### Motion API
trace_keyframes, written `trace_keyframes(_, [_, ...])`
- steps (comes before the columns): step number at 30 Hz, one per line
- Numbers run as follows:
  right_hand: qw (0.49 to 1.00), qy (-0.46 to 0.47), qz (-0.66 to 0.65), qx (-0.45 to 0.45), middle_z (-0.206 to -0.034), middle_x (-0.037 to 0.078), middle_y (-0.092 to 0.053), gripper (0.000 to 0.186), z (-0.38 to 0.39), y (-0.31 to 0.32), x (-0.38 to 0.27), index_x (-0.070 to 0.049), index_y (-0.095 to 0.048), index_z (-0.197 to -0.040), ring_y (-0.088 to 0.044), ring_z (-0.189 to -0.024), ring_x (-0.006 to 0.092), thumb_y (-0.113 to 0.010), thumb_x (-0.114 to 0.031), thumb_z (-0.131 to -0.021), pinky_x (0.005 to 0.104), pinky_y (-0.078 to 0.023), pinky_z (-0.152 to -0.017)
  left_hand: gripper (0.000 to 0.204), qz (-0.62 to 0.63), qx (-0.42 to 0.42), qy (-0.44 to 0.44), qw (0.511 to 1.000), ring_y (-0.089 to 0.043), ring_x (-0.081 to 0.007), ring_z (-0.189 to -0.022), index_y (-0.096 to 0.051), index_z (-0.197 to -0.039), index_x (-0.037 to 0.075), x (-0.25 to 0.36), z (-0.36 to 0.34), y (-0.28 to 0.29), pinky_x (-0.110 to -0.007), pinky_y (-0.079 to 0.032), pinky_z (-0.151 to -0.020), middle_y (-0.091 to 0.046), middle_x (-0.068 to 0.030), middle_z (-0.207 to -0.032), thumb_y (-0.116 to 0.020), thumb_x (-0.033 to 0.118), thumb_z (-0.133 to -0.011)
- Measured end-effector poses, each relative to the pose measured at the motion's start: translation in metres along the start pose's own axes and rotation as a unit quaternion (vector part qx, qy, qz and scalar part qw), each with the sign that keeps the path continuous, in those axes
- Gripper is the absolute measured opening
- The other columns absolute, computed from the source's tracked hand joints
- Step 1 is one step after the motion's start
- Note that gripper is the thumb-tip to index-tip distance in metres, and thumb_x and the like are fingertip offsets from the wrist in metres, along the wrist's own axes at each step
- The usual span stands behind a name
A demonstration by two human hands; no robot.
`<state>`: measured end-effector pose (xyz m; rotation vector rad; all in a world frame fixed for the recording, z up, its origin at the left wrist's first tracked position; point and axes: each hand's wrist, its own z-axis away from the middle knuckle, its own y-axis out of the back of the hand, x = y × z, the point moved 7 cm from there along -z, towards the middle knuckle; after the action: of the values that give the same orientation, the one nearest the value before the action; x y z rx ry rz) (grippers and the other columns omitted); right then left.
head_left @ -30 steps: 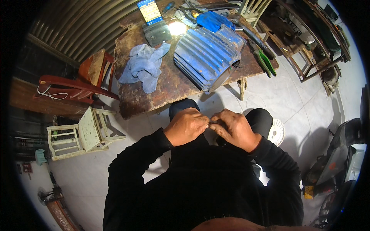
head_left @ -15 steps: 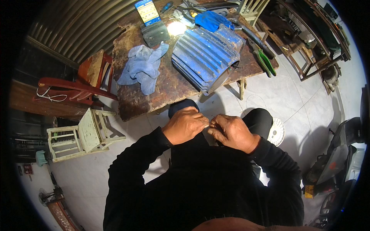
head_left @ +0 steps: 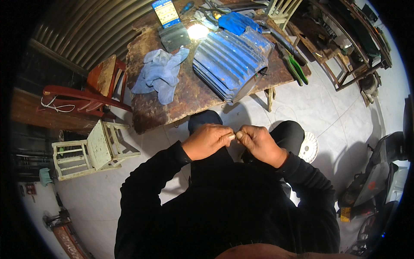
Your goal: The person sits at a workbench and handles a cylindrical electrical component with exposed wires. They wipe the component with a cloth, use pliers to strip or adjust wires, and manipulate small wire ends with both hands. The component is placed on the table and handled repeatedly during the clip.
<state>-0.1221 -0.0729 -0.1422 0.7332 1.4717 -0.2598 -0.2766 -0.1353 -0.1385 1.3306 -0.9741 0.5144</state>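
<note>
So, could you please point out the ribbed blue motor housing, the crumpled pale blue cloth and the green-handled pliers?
Ribbed blue motor housing (head_left: 230,60): head view, finned side.
Crumpled pale blue cloth (head_left: 160,74): head view, middle folds.
Green-handled pliers (head_left: 296,68): head view, green handles.

the table (head_left: 172,110) stood before the person's knees. on it the finned motor housing (head_left: 230,62) lay at the right, jutting over the near edge, with the rag (head_left: 159,75) to its left and the pliers (head_left: 295,64) to its right. the chair (head_left: 86,93) stood left of the table, and the stool (head_left: 92,151) nearer, below it. the left hand (head_left: 207,140) and right hand (head_left: 258,142) met fingertip to fingertip above the lap. the round spool (head_left: 309,146) lay on the floor beside the right knee.
</note>
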Motion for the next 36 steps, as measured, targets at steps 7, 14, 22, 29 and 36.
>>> trace_keyframes(7, [0.973, 0.136, 0.184, -0.027, -0.083, 0.016, -0.067, 0.017, 0.002, 0.005, -0.024, -0.004, -0.069, -0.093, -0.069, -0.079, 0.0395, -0.074, -0.019, -0.101, 0.0475, -0.055, -0.068, 0.024, 0.345, -0.086, 0.143, 0.924, -0.077, -0.0131, -0.086, -0.074, -0.105, -0.003, -0.017, 0.008, -0.018, -0.028, -0.057, -0.084, -0.080, -0.0071, -0.088, -0.064, 0.018, -0.111])
trace_keyframes(14, [0.988, -0.127, -0.053, -0.074, -0.071, 0.007, -0.063, 0.032, 0.008, -0.012, 0.015, 0.000, -0.067, -0.091, -0.060, -0.053, 0.0199, -0.066, -0.025, -0.111, 0.0323, -0.047, -0.051, 0.013, -0.054, 0.024, -0.058, 0.997, -0.077, -0.0258, -0.087, -0.075, -0.101, 0.000, 0.012, 0.011, 0.002, -0.036, -0.061, -0.081, -0.077, -0.0109, -0.088, -0.078, 0.012, -0.097])
trace_keyframes(22, [0.969, -0.181, -0.164, -0.032, -0.067, 0.005, -0.057, 0.031, 0.008, -0.020, 0.027, -0.003, -0.064, -0.092, -0.057, -0.051, 0.0203, -0.066, -0.029, -0.109, 0.0340, -0.047, -0.049, 0.010, -0.163, 0.091, -0.134, 0.973, -0.076, -0.0315, -0.088, -0.075, -0.099, 0.000, 0.016, 0.015, 0.001, -0.042, -0.062, -0.084, -0.077, -0.0131, -0.091, -0.077, 0.009, -0.094])
trace_keyframes(29, [0.914, 0.241, 0.328, 0.013, -0.086, 0.009, -0.065, 0.021, 0.005, -0.001, -0.026, -0.006, -0.070, -0.099, -0.068, -0.070, 0.0297, -0.079, -0.024, -0.095, 0.0407, -0.055, -0.061, 0.011, 0.046, 0.029, 0.038, 0.998, -0.077, -0.0223, -0.076, -0.074, -0.107, -0.001, -0.005, 0.010, -0.001, -0.034, -0.061, -0.070, -0.078, -0.0107, -0.085, -0.072, 0.006, -0.099])
trace_keyframes(36, [0.912, 0.229, 0.341, -0.002, -0.081, 0.011, -0.064, 0.020, 0.003, 0.003, -0.019, -0.005, -0.069, -0.096, -0.067, -0.068, 0.0323, -0.078, -0.022, -0.097, 0.0424, -0.054, -0.060, 0.011, 0.062, 0.010, 0.030, 0.998, -0.077, -0.0223, -0.076, -0.074, -0.108, -0.001, -0.004, 0.008, -0.003, -0.034, -0.060, -0.070, -0.077, -0.0110, -0.084, -0.071, 0.006, -0.100])
